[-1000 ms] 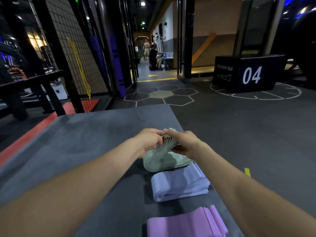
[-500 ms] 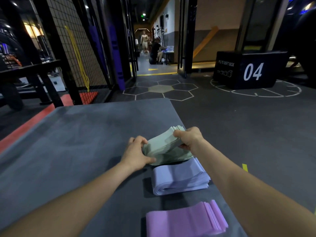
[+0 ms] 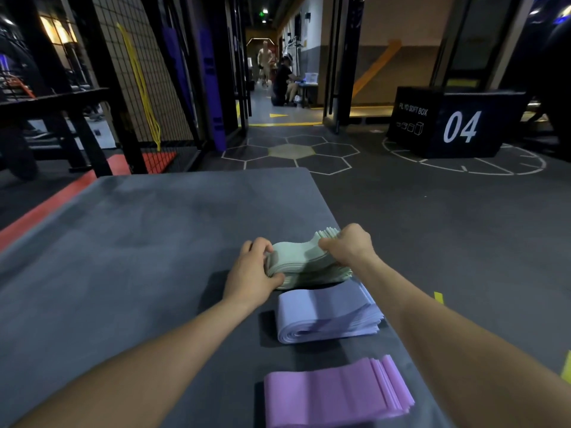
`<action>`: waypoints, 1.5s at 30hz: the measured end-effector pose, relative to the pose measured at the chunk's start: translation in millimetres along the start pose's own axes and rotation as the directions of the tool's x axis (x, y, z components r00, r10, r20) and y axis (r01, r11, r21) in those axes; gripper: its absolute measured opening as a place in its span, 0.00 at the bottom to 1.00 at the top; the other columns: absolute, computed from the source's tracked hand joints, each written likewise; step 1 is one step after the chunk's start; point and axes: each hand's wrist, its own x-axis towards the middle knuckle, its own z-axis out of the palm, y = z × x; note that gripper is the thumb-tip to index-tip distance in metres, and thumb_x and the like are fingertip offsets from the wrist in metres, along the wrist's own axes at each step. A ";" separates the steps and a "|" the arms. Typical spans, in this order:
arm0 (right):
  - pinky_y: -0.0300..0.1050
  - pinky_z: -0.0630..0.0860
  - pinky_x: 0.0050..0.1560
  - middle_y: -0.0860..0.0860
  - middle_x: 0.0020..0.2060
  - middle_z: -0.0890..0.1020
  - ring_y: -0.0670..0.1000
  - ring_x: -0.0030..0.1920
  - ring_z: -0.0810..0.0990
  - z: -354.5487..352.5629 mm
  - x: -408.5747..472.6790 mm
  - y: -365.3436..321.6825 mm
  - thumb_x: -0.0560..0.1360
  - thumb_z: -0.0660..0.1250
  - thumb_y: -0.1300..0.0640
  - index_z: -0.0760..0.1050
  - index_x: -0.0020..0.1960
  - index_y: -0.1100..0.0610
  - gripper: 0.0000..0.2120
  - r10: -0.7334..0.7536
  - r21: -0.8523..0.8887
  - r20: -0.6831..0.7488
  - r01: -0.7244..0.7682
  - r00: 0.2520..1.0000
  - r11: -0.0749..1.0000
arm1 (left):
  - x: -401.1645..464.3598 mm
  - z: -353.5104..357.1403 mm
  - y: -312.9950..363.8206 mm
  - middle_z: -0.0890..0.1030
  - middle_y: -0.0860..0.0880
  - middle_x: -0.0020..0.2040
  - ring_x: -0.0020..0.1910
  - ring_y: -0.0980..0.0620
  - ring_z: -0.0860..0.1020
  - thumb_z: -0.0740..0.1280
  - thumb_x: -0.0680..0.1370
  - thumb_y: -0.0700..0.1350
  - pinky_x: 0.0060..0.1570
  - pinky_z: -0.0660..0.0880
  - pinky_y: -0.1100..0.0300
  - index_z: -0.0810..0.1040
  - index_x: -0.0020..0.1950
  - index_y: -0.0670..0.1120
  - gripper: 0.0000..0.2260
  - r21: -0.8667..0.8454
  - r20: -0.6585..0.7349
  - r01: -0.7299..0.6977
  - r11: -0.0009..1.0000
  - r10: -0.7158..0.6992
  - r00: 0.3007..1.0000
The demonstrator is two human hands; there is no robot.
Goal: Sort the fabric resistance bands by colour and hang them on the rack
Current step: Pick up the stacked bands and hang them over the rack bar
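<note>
Two hands are gripping the pale green band stack (image 3: 304, 262): left hand (image 3: 253, 274) clamping its folded end, right hand (image 3: 347, 244) pinching its far corner upward, on the worktop (image 3: 139, 242); lavender stack (image 3: 327, 313) sitting just nearer.

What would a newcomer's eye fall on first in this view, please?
Both hands, left hand and right hand, grip a pale green band stack on the grey mat. Nearer lie a lavender stack and a pink stack. A black box marked 04 stands far right.

Bare forearms, bare hands (image 3: 251, 274), sleeveless.
</note>
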 end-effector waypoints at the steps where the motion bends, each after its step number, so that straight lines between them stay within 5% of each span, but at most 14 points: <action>1: 0.40 0.68 0.33 0.55 0.43 0.74 0.55 0.40 0.74 0.1 -2.8 -0.6 0.71 0.70 0.54 0.69 0.41 0.61 0.12 -0.028 -0.056 0.000 0.028 1.000 0.998 | 0.2 0.1 0.1 0.69 0.52 0.50 0.48 0.49 0.75 0.74 0.66 0.43 0.50 0.76 0.50 0.70 0.52 0.49 0.19 0.000 -0.006 0.000 1.000 0.000 1.000; 4: 0.46 0.72 0.46 0.58 0.51 0.76 0.60 0.53 0.76 1.2 -10.0 -3.2 0.72 0.69 0.53 0.73 0.52 0.65 0.17 -0.122 -0.294 0.004 0.118 0.992 0.949 | 1.0 0.6 0.6 0.69 0.52 0.48 0.45 0.50 0.73 0.74 0.66 0.42 0.50 0.75 0.51 0.71 0.52 0.49 0.19 -0.014 -0.023 0.009 1.000 -0.010 1.000; 7: 0.50 0.68 0.60 0.58 0.62 0.71 0.60 0.63 0.67 -1.3 -9.4 -2.5 0.73 0.68 0.52 0.70 0.63 0.61 0.23 -0.328 -0.520 -0.014 0.273 0.944 0.809 | 1.7 0.4 1.2 0.69 0.52 0.48 0.44 0.51 0.73 0.74 0.65 0.41 0.49 0.76 0.51 0.71 0.51 0.50 0.19 -0.022 -0.023 0.021 1.000 -0.021 1.000; 10: 0.47 0.66 0.62 0.55 0.61 0.70 0.58 0.64 0.66 -1.1 -8.3 -7.9 0.72 0.70 0.57 0.70 0.65 0.57 0.23 -0.516 -0.449 0.112 0.506 0.849 0.736 | 3.3 0.5 2.5 0.69 0.52 0.47 0.44 0.51 0.73 0.74 0.64 0.39 0.49 0.76 0.51 0.72 0.51 0.49 0.19 -0.030 -0.023 0.023 0.999 -0.024 0.999; 14: 0.47 0.67 0.62 0.55 0.60 0.71 0.55 0.62 0.69 16.9 -14.0 -15.3 0.69 0.74 0.56 0.72 0.64 0.57 0.25 -0.580 -0.353 0.365 0.685 0.728 0.637 | 4.7 -0.3 3.1 0.69 0.52 0.46 0.42 0.51 0.73 0.76 0.64 0.40 0.48 0.76 0.53 0.73 0.50 0.49 0.19 -0.044 -0.030 0.033 0.998 -0.034 0.999; 20: 0.50 0.70 0.58 0.56 0.56 0.71 0.57 0.58 0.70 31.1 -11.2 -13.7 0.64 0.76 0.58 0.72 0.62 0.58 0.28 -0.595 -0.356 0.410 0.722 0.691 0.593 | 7.3 -4.2 3.1 0.71 0.52 0.45 0.39 0.54 0.72 0.76 0.63 0.39 0.44 0.74 0.58 0.75 0.51 0.48 0.19 -0.033 -0.037 0.022 0.999 -0.023 0.999; 28: 0.52 0.72 0.57 0.55 0.58 0.73 0.57 0.59 0.73 27.7 -9.3 -15.4 0.70 0.71 0.56 0.73 0.64 0.56 0.23 -0.612 -0.438 0.438 0.751 0.659 0.495 | 11.3 -6.4 3.7 0.73 0.52 0.43 0.39 0.53 0.73 0.75 0.63 0.41 0.42 0.70 0.62 0.77 0.50 0.48 0.18 -0.016 -0.049 0.036 0.999 -0.037 0.998; 36: 0.48 0.71 0.48 0.52 0.55 0.78 0.56 0.56 0.77 18.7 -12.8 -27.9 0.76 0.62 0.53 0.74 0.62 0.53 0.16 -0.700 -0.604 0.416 0.752 0.580 0.263 | 18.7 -9.4 12.7 0.74 0.51 0.45 0.42 0.52 0.75 0.76 0.64 0.45 0.43 0.71 0.61 0.77 0.49 0.48 0.16 -0.041 -0.074 0.075 0.996 -0.078 0.994; 45: 0.49 0.73 0.47 0.55 0.51 0.80 0.57 0.54 0.77 -24.9 -32.8 -78.6 0.75 0.62 0.55 0.76 0.55 0.59 0.12 -0.812 -0.647 0.270 0.722 0.517 0.244 | 26.0 -55.2 64.4 0.74 0.50 0.55 0.52 0.47 0.76 0.74 0.68 0.49 0.49 0.74 0.54 0.74 0.58 0.50 0.20 -0.034 -0.141 0.000 0.999 -0.005 0.990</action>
